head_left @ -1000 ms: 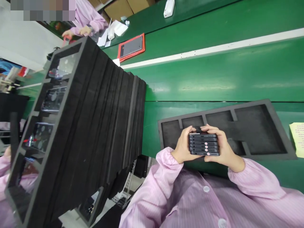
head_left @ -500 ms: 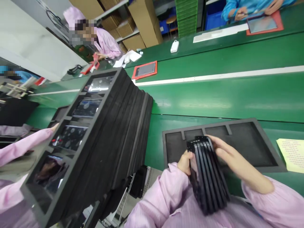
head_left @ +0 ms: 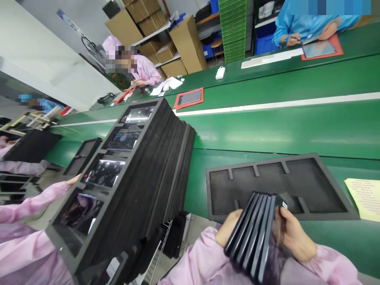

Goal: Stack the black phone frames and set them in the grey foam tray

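Observation:
Between my two hands is a stack of black, flat, phone-like devices (head_left: 252, 237), several of them standing on edge and fanned slightly. My left hand (head_left: 230, 227) closes on the stack's left side, its fingertips partly hidden behind the devices. On the other side, my right hand (head_left: 297, 237) grips the right face, thumb near the top corner by a small white label. Just beyond the stack lies a black foam tray (head_left: 320, 158) with divided compartments, flat on the green bench.
At left stands a tall pile of black foam trays (head_left: 154, 166), its top one holding glossy screens (head_left: 111, 173). A yellow sheet (head_left: 365, 198) is at right. Across the bench are a red mat (head_left: 181, 105), a white device (head_left: 220, 73) and co-workers; another person's hand (head_left: 73, 180) is beside the pile.
The stack has come lower and turned, now leaning the other way. My right hand has moved from its top to its right face. The view has shifted slightly.

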The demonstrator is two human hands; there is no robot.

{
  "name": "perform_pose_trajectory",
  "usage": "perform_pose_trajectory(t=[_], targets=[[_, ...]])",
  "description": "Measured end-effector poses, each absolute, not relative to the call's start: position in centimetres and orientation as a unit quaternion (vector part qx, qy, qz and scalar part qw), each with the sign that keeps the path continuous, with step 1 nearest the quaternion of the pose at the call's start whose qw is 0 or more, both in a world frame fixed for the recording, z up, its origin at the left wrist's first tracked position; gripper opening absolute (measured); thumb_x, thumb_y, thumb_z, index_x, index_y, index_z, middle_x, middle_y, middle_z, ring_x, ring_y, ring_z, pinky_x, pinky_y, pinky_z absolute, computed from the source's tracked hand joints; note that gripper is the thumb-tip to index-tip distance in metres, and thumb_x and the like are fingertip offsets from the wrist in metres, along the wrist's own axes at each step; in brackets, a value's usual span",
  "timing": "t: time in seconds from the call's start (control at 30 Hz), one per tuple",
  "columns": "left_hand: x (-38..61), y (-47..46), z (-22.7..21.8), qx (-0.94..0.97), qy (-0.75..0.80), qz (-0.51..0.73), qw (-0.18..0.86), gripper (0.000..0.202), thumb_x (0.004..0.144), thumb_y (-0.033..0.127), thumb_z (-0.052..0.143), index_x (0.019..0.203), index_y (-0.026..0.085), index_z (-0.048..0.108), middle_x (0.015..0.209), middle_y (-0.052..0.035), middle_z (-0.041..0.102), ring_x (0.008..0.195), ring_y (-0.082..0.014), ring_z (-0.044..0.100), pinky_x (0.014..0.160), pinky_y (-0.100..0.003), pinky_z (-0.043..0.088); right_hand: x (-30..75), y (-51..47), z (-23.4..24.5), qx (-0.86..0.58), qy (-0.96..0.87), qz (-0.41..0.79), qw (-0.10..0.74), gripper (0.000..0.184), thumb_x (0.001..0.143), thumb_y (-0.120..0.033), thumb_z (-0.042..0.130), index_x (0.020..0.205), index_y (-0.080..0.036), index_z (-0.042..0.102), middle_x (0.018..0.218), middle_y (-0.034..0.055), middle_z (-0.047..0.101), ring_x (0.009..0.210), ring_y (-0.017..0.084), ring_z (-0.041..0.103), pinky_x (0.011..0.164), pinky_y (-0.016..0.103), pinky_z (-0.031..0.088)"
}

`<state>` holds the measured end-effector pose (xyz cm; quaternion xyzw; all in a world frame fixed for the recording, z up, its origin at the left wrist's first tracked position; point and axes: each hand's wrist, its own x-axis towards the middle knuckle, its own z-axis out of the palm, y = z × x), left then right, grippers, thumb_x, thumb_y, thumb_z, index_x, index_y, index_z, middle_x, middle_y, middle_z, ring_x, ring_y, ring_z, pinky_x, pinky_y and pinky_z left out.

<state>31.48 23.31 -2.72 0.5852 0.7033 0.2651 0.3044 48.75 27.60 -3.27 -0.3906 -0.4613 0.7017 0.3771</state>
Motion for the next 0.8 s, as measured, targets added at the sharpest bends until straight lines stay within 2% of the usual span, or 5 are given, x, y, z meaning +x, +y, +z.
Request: perform_pose_trajectory(t=[0.1,0.2,0.4,0.63,0.8], targets=[[29.8,23.9,-1.3,0.529,0.635,0.284,0.487,0.052,0.094,0.045,0.027,0.109,0.008,0.059,0.084,-0.0087,0.068,0.069,-0.0154,0.066,0.062,-0.027,0.054,48.3,28.5,-3.1,-0.41,-0.438,0.706,0.376,0.046,0.08,-0.062,0.046,0.066,-0.023,0.066,0.046,0.0052,0.061,0.061,0.031,0.067,0.065,0.05,0.056],[29.9,26.1,0.3,0.477,0.604,0.251,0.587,0.075,0.067,0.048,0.071,0.129,0.016,0.045,0.115,-0.0148,0.061,0.101,-0.0292,0.06,0.087,-0.043,0.049,47.6,30.3,-2.4,-0.433,-0.427,0.702,0.371,0.037,0.079,-0.054,0.053,0.07,-0.021,0.065,0.053,0.0066,0.064,0.063,0.031,0.067,0.063,0.049,0.056],[30.8,30.0,-0.5,0.519,0.542,0.394,0.531,0.106,0.048,0.045,0.083,0.134,0.015,0.029,0.134,-0.0178,0.041,0.126,-0.0341,0.039,0.108,-0.053,0.028,47.1,33.8,-0.4,-0.456,-0.525,0.602,0.393,0.05,0.054,-0.041,0.081,0.094,-0.022,0.058,0.087,0.0031,0.068,0.078,0.024,0.065,0.07,0.035,0.055],[29.0,29.5,-7.7,0.567,0.525,0.426,0.471,0.112,0.046,0.061,0.079,0.132,0.016,0.022,0.122,-0.0168,0.041,0.119,-0.0327,0.046,0.106,-0.053,0.031,46.4,34.7,-2.9,-0.262,-0.749,0.465,0.392,0.049,0.071,-0.042,0.073,0.109,-0.024,0.048,0.105,0.0097,0.061,0.097,0.026,0.062,0.081,0.04,0.053],[29.7,28.2,-9.3,0.612,0.499,0.461,0.405,0.129,0.046,0.066,0.076,0.139,0.022,-0.002,0.138,-0.0214,0.028,0.134,-0.0371,0.027,0.11,-0.056,0.023,46.5,33.5,-4.1,-0.234,-0.765,0.457,0.389,0.065,0.074,-0.051,0.068,0.127,-0.029,0.036,0.12,0.0126,0.051,0.116,0.029,0.05,0.092,0.046,0.048]])
